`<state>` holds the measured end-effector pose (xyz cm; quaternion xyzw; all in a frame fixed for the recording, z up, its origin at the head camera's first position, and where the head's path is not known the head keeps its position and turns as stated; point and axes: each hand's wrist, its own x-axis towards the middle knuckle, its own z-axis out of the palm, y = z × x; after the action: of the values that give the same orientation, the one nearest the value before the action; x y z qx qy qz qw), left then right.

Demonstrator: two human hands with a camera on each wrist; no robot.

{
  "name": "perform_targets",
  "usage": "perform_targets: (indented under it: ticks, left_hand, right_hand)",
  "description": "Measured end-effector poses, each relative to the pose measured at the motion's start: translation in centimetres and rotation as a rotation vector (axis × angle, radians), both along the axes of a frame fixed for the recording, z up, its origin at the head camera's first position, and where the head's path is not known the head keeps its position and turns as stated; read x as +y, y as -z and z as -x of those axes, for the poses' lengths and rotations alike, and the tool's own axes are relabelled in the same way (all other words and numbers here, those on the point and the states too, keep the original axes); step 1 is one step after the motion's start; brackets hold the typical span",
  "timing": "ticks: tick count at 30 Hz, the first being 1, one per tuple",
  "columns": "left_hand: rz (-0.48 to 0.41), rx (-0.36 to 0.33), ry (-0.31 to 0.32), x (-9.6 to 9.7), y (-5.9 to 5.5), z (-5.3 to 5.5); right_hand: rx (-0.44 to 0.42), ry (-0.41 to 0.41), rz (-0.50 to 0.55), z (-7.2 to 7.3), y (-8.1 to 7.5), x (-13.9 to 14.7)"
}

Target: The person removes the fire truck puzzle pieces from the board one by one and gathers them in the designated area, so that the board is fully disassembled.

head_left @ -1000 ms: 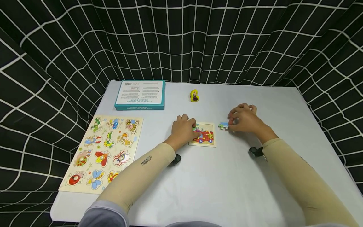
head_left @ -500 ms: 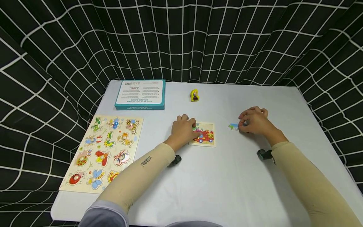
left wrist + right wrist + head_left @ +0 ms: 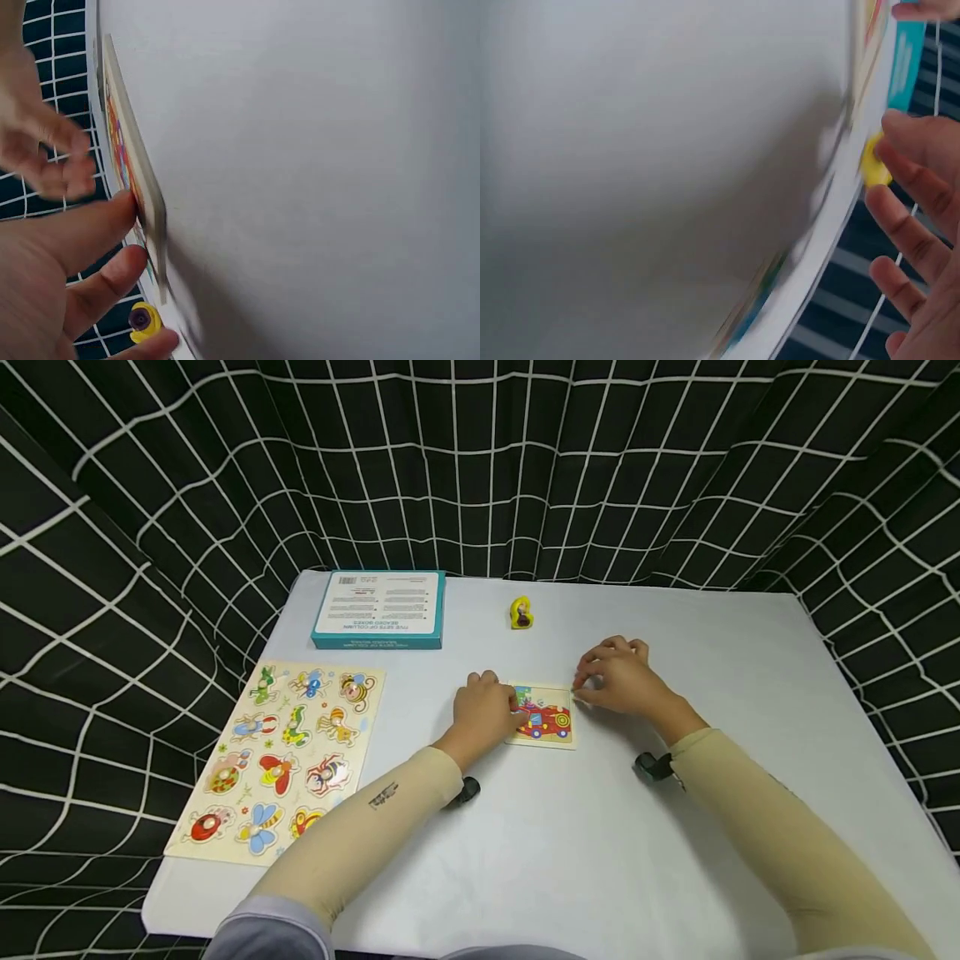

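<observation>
A small wooden jigsaw puzzle (image 3: 547, 722) with a red car picture lies mid-table. My left hand (image 3: 483, 714) holds its left side, thumb and forefinger against it; the thumb (image 3: 116, 214) overlaps the board in the left wrist view. My right hand (image 3: 622, 681) hovers at the puzzle's right edge; its fingers (image 3: 919, 236) are spread and hold nothing in the right wrist view. A loose puzzle piece (image 3: 754, 307) shows there as a blurred blue and wood-coloured edge on the table. The right hand hides it in the head view.
Left of the hands lies a large wooden insect peg board (image 3: 277, 760). A teal box (image 3: 378, 610) sits at the back left. One yellow figure piece (image 3: 521, 612) lies beyond the puzzle. Black gridded curtains (image 3: 487, 460) enclose the white table (image 3: 540, 843).
My right hand first drew the blue and green puzzle piece rightward. It has let go and come back left to the puzzle's right edge. My left hand stays at the puzzle.
</observation>
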<state>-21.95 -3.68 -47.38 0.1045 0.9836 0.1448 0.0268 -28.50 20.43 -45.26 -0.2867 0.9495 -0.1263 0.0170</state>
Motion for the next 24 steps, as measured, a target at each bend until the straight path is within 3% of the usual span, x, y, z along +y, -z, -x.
perform_targets:
  ticks: [4, 9, 16, 24]
  left_hand:
    - [-0.034, 0.01, -0.031, -0.3, -0.2, -0.3]
    - [-0.098, -0.061, -0.064, -0.6, -0.3, -0.3]
    - [-0.163, -0.138, -0.091, -0.6, -0.5, -0.1]
    - [-0.165, -0.159, -0.079, -0.8, -0.6, 0.2]
  right_hand:
    - [0.005, -0.067, -0.027, 0.1, -0.2, -3.3]
    - [0.024, -0.122, -0.074, 0.5, -0.1, -6.1]
    - [0.04, -0.107, -0.132, 0.8, 0.3, -6.9]
    - [0.097, -0.144, -0.15, 0.8, 0.4, -7.2]
